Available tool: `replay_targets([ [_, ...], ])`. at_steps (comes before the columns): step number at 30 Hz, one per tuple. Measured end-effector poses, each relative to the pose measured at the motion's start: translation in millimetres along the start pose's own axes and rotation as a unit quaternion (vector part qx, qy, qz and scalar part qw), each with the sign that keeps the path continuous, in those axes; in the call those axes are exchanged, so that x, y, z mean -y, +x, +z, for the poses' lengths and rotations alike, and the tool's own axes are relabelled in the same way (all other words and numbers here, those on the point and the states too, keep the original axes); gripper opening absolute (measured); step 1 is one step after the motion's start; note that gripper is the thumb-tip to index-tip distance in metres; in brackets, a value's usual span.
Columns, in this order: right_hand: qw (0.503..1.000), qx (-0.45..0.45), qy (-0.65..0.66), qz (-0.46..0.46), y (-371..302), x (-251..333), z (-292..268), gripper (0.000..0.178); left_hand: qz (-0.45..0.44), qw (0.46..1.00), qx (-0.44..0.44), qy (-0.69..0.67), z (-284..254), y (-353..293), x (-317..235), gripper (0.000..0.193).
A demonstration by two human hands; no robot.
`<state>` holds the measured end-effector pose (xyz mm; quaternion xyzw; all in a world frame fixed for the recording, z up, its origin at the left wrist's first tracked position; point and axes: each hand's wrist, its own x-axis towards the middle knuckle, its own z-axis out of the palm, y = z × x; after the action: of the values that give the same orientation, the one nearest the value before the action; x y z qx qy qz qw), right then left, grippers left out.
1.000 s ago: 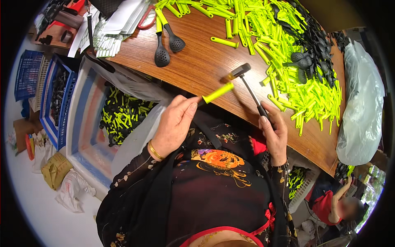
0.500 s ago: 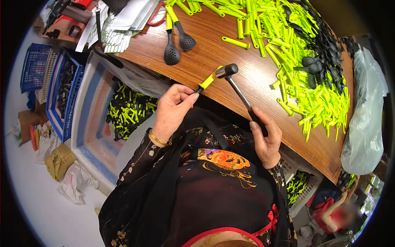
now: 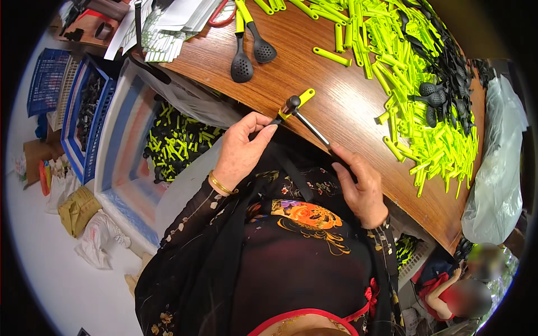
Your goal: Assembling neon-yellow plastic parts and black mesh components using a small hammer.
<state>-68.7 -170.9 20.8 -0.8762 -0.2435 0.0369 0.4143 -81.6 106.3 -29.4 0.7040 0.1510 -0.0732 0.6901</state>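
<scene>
My left hand (image 3: 242,147) is closed in a pinch around the black neck of a kitchen utensil. Its lime-green handle (image 3: 306,97) points up and away over the table's near edge; the utensil's head is hidden. My right hand (image 3: 361,187) is closed on the grip of a small hammer (image 3: 311,129) with a metal shaft and a dark cylindrical head. That head lies over the join of green handle and black neck; whether it touches, I cannot tell. Farther back, two black perforated spoons (image 3: 242,66) with lime-green handles lie side by side.
Loose lime-green handles (image 3: 386,73) and black utensil heads (image 3: 434,95) are heaped on the brown table (image 3: 302,47). Papers and red-handled scissors (image 3: 222,14) lie far left. A lined bin (image 3: 120,162) of green-black pieces stands left; a plastic bag (image 3: 490,168) hangs right. Another person (image 3: 448,294) is lower right.
The hammer head has moved left and down, from the green handle's far part to its lower end. My left hand keeps its pinch. The view has shifted slightly.
</scene>
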Motion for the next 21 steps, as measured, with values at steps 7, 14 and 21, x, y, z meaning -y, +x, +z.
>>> replay_targets([
  [7,0.988,-0.151,0.036,-0.028,-2.4,-3.8,-4.0,0.043,-0.012,1.0,0.009,-0.004,-2.5,3.0,-0.1,0.012],
  [14,0.995,-0.086,0.028,0.051,0.8,-10.3,-14.0,0.036,0.062,0.995,-0.032,0.067,1.6,0.8,-7.0,0.014],
  [21,0.867,-0.368,0.262,0.212,-52.3,-50.2,-68.1,0.046,0.264,0.91,-0.186,0.259,-5.0,45.0,-65.3,0.041],
])
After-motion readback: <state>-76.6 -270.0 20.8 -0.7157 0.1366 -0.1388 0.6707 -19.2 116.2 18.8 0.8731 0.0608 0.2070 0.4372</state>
